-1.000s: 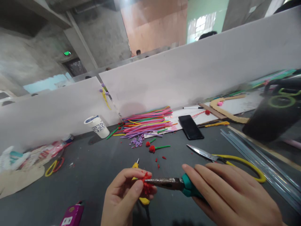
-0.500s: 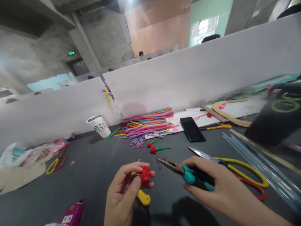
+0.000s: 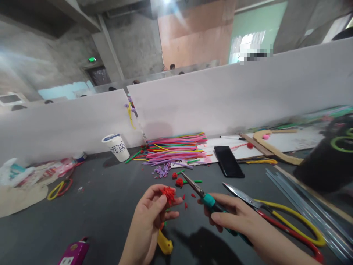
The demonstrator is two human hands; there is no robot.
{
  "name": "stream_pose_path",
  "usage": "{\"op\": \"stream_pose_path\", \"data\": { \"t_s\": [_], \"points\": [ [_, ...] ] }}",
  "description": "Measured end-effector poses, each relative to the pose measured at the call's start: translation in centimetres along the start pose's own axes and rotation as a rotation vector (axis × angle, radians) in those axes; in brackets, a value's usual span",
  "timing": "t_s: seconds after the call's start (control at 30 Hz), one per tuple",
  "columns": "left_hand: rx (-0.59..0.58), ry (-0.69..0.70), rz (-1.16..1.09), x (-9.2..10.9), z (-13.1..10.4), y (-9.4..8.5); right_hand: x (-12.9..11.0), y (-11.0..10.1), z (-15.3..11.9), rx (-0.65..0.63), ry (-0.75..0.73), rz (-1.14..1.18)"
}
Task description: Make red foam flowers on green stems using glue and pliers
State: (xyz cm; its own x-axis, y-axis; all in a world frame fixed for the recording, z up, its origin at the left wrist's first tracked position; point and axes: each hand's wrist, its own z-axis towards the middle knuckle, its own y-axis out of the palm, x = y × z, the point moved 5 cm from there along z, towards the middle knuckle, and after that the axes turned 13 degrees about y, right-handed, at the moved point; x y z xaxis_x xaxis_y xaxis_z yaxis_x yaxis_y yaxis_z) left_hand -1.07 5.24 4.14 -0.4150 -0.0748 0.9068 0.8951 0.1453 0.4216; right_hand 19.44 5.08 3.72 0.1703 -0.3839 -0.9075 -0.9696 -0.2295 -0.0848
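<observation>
Red fuzzy bloom (image 3: 168,195) sits pinched btwn thumb & fingers of the L hand (image 3: 150,213), lower fingers spread loose beneath it. R hand (image 3: 234,215) is wrapped round teal-&-black pliers (image 3: 209,201), nose pointing up & away, well clear of the bloom. From here the plier tips overlap the stems of two small red flowers (image 3: 179,182) on the dark table (image 3: 104,217); can't really tell if they touch or just hover above. A few red scraps (image 3: 193,195) lie btwn the hands. Yellow-handled tool (image 3: 165,244) is partly hidden by the L hand. Just beside the R hand: big scissors (image 3: 239,194) w/ yellow & red handles. Farther back: a purple heap of cut bits (image 3: 162,170), a stack of coloured pipe cleaners (image 3: 176,149), black phone (image 3: 229,162), white cup (image 3: 119,150) near the partition (image 3: 220,95). Over L, smaller scissors (image 3: 56,191), plus a purple box (image 3: 74,254), only partly in view.
</observation>
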Motion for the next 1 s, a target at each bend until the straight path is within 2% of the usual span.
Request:
{"op": "stream_pose_path", "data": {
  "t_s": [0.13, 0.33, 0.4, 0.5, 0.57, 0.73, 0.83, 0.9, 1.0],
  "points": [
    [-0.012, 0.1, 0.035, -0.2, 0.3, 0.4, -0.9, -0.5, 0.3, 0.045, -0.132, -0.114],
    [-0.013, 0.072, -0.058, -0.6, 0.2, 0.3, -0.1, -0.8, 0.9, 0.026, -0.086, -0.234],
    [-0.004, 0.047, -0.084, -0.7, 0.1, 0.0, 0.2, -0.5, 0.9, -0.029, -0.057, -0.17],
    [-0.008, 0.003, -0.123, -0.9, 0.1, -0.6, 0.7, 0.5, 0.9, -0.187, 0.029, 0.013],
    [-0.021, -0.04, -0.151, -1.2, 0.2, -1.0, 0.7, 0.9, 1.0, -0.231, 0.046, 0.073],
    [-0.039, -0.118, -0.161, -1.8, 0.6, -1.7, -0.1, 0.7, 1.8, -0.13, -0.042, -0.047],
    [-0.015, -0.098, -0.123, -1.8, 0.8, -2.0, -0.5, 0.6, 2.1, -0.05, -0.112, -0.165],
    [-0.016, -0.091, -0.105, -1.8, 0.7, -2.1, -0.3, 0.6, 2.0, -0.051, -0.112, -0.172],
    [-0.055, -0.121, -0.116, -1.8, 0.5, -2.1, 0.5, 0.7, 1.8, -0.072, -0.036, -0.141]
  ]
}}
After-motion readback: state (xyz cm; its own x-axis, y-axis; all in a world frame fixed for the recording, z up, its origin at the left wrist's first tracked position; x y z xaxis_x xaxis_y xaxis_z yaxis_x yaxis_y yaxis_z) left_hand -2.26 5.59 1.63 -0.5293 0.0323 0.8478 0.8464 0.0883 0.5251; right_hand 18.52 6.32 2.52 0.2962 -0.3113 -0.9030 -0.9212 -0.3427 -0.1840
